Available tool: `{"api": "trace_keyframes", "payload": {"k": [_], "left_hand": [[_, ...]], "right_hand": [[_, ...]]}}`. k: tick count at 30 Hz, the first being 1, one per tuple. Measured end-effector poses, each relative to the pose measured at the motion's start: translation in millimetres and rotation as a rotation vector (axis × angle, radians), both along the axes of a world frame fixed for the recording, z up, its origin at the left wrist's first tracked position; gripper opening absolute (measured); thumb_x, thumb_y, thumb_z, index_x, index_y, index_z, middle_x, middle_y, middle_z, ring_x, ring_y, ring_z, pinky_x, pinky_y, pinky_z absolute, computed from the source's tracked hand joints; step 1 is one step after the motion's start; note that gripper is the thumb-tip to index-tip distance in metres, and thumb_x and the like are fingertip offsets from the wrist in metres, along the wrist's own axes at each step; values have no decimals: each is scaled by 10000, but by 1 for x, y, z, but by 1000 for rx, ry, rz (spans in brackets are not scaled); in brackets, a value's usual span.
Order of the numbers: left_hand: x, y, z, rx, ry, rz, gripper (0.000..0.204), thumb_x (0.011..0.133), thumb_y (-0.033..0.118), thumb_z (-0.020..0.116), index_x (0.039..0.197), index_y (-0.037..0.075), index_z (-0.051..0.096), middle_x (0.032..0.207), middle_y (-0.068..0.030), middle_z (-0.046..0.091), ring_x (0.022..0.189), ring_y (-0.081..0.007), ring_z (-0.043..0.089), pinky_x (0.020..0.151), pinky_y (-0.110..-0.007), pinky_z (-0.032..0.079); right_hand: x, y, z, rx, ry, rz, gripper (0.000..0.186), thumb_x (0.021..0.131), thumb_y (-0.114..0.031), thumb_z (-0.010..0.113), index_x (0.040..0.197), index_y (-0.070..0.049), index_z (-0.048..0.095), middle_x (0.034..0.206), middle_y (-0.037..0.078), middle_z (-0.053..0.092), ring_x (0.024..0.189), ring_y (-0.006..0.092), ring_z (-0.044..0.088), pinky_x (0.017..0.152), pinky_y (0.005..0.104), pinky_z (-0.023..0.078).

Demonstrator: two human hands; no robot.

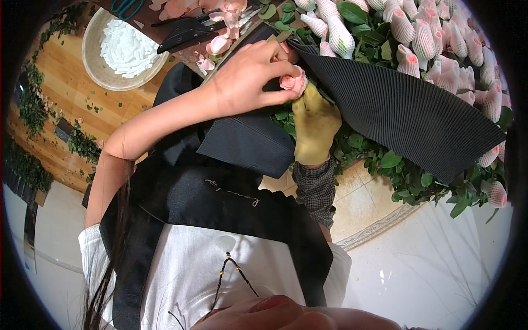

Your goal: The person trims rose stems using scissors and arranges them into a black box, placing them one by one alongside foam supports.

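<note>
My bare left hand reaches in from the left, its fingers and thumb curled round the head of a pink rose. Just below the bloom, my right hand, in a yellow glove, is closed at the rose's base; its fingertips and the stem are hidden. Part of another pink bloom shows behind my left fingers. Right of the glove, a black corrugated sheet slants across the leaves. A second black corrugated piece lies below my left wrist. Green leaves stick out beside the glove.
Many pink roses in white foam net sleeves fill the upper right. Loose petals, black-handled shears and teal scissor handles lie at the top. A round bowl of white pieces stands at the upper left.
</note>
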State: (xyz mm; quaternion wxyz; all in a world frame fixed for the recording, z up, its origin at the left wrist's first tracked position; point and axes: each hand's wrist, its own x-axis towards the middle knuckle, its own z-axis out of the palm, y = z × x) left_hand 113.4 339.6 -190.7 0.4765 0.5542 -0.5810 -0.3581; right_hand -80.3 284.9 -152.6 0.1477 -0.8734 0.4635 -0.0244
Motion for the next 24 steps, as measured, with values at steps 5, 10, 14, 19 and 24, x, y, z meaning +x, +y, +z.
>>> {"api": "trace_keyframes", "payload": {"k": [5, 10, 14, 19, 24], "left_hand": [[-12, 0, 3, 128, 154, 52, 179, 827, 189, 772, 960, 73, 743, 876, -62, 561, 863, -214, 573, 754, -329, 471], [4, 11, 2, 215, 165, -118, 114, 829, 156, 778, 915, 84, 760, 819, -52, 547, 813, -196, 546, 718, -316, 460], [15, 21, -11, 181, 315, -135, 124, 846, 141, 765, 927, 48, 756, 834, -55, 577, 824, -189, 577, 741, -314, 472], [55, 33, -30, 224, 119, 93, 157, 871, 82, 707, 1016, 23, 728, 863, -102, 620, 811, -244, 622, 747, -364, 504], [52, 36, -37, 451, -434, 232, 298, 921, 200, 654, 1168, 34, 647, 927, -150, 643, 881, -353, 639, 761, -421, 521]], "right_hand": [[5, 1, 6, -27, 83, 46, 239, 898, -190, 651, 1116, -113, 709, 993, 91, 731, 873, 278, 706, 765, 370, 552], [5, 5, 4, 11, 80, 29, 246, 895, -234, 668, 1113, -131, 711, 955, 104, 726, 835, 298, 698, 737, 394, 550], [11, 7, 0, 22, 149, 15, 240, 909, -252, 662, 1117, -141, 711, 907, 114, 723, 779, 311, 692, 698, 394, 549], [1, 5, -9, 9, 118, -101, 197, 938, -264, 655, 1091, -156, 712, 723, 62, 707, 660, 241, 692, 627, 357, 541], [-7, -4, -41, -127, 322, 152, 206, 891, -157, 674, 1094, -153, 709, 980, 45, 711, 760, 244, 707, 648, 355, 582]]}}
